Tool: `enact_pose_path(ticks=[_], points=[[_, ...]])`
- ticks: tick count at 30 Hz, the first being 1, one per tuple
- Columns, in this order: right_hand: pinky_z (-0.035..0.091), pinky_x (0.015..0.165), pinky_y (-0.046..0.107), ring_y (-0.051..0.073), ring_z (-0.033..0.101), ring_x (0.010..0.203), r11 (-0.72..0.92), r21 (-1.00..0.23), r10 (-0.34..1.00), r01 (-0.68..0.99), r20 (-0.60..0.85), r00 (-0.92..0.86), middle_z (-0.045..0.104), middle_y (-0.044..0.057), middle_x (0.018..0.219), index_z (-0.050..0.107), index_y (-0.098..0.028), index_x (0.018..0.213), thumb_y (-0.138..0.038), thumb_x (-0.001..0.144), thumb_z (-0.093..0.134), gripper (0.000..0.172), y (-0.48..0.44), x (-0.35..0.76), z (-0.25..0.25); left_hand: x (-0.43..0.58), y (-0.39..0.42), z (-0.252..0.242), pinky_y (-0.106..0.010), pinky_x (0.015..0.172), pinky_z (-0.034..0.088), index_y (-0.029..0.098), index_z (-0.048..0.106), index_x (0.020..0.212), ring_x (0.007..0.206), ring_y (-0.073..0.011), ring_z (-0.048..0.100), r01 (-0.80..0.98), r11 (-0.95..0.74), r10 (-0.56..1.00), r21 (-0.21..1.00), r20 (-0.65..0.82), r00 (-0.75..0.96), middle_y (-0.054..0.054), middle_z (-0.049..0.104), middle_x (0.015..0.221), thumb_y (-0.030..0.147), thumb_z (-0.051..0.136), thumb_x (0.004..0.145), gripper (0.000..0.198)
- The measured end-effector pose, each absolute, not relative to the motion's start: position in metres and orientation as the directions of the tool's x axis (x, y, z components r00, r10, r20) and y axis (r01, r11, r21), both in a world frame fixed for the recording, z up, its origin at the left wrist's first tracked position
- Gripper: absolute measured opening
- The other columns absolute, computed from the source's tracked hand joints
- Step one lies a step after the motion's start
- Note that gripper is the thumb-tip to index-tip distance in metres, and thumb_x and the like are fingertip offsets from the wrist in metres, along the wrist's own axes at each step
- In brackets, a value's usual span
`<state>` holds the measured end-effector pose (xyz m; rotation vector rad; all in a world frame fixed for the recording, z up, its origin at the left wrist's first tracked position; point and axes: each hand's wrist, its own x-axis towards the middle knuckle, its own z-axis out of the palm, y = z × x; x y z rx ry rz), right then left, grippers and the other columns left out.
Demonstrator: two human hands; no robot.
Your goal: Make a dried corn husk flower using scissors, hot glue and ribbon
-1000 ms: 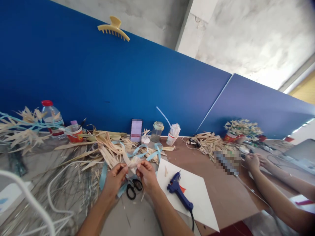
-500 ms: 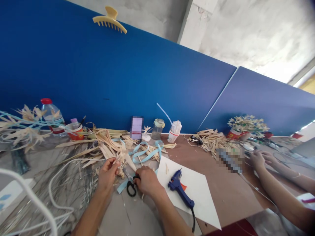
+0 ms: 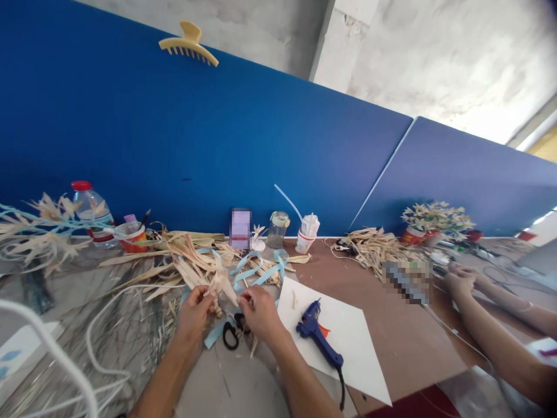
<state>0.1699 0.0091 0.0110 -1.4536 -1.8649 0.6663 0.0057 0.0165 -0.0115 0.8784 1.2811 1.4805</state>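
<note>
My left hand (image 3: 194, 313) pinches a pale dried corn husk (image 3: 216, 285) between thumb and fingertips. Its strips fan upward and to the right. My right hand (image 3: 261, 312) is closed, its fingertips drawn together beside the husk's right end; whether they grip it cannot be made out. Just below lies a pair of scissors (image 3: 230, 335) with black handles, partly covered by my right hand. A light blue ribbon (image 3: 261, 273) curls on the table behind my hands, and a short piece of it shows left of the scissors.
A blue glue gun (image 3: 319, 335) rests on white paper (image 3: 357, 360) to the right. Husk scraps (image 3: 191, 258), a glass jar (image 3: 277, 229) and a paper cup (image 3: 306, 239) stand behind. A white cable (image 3: 93, 342) loops at left. Another person's arms (image 3: 483, 325) are at far right.
My right hand has moved up off the scissors to the husk's end, leaving the scissors on the table. My left hand still holds the husk, slightly lower in view.
</note>
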Motion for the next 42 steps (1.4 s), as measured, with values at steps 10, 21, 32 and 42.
enact_pose_path(ticks=[10,21,32,42], points=[[0.039,0.061,0.024,0.013,0.05,0.06,0.156,-0.988,0.987,-0.012,0.157,-0.033,0.057,-0.002,0.061,0.062,-0.018,0.063,-0.024,0.073,0.057,0.012,0.017,0.155,-0.005,0.025,0.001,-0.007,-0.024,0.059,0.043,0.017,0.065,0.078,0.058,-0.0127,0.055,-0.336,0.125,0.992,0.934,-0.107,0.072,-0.001,0.065,0.067,0.034,0.076,0.065,0.025],[0.034,0.054,0.023,0.012,0.045,0.056,0.265,-0.942,0.962,0.205,0.273,0.014,0.052,-0.003,0.059,0.057,-0.019,0.07,-0.025,0.081,0.05,0.014,0.01,0.158,0.0,0.018,0.002,-0.003,-0.026,0.058,0.043,0.013,0.07,0.072,0.057,-0.0121,0.053,-0.436,0.195,0.981,0.879,-0.168,0.101,-0.004,0.064,0.072,0.048,0.077,0.062,0.037],[0.03,0.047,0.022,0.01,0.038,0.046,0.162,-0.987,0.987,-0.005,0.162,-0.023,0.045,-0.006,0.05,0.056,-0.02,0.07,-0.029,0.078,0.052,0.013,0.017,0.158,-0.003,0.018,0.004,-0.001,-0.022,0.054,0.037,0.016,0.06,0.067,0.053,-0.0099,0.047,-0.351,0.145,0.989,0.925,-0.144,0.031,0.004,0.053,0.058,0.041,0.081,0.056,0.034],[0.025,0.042,0.021,0.008,0.034,0.041,0.121,-0.972,0.973,-0.2,0.076,0.219,0.043,-0.008,0.048,0.051,-0.02,0.068,-0.036,0.074,0.057,0.018,0.034,0.186,0.003,0.008,0.007,0.004,-0.02,0.053,0.044,0.016,0.064,0.071,0.054,-0.0077,0.05,-0.555,0.069,0.985,0.829,-0.145,-0.093,0.003,0.059,0.064,0.032,0.084,0.056,0.03]])
